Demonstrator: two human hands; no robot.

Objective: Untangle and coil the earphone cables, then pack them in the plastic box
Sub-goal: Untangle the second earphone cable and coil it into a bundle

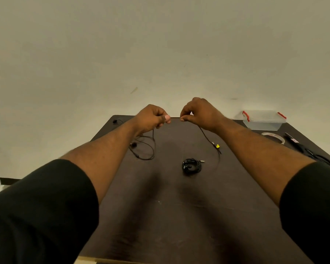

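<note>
Both hands are raised over the far half of a dark table (179,216), pinching one black earphone cable (207,137) stretched taut between them. My left hand (152,118) grips one part, and loose loops with an earbud (144,148) hang below it onto the table. My right hand (197,112) pinches the other part; from it the cable drops to a plug end with a yellow tag (217,146). A second earphone, coiled into a tight black bundle (191,166), lies mid-table. The clear plastic box (263,121) with red clips stands at the far right.
A roll of tape (273,137) and black scissors (311,152) lie near the right edge, in front of the box. Another small black earbud piece (115,121) sits at the far left corner. A pale wall rises behind the table.
</note>
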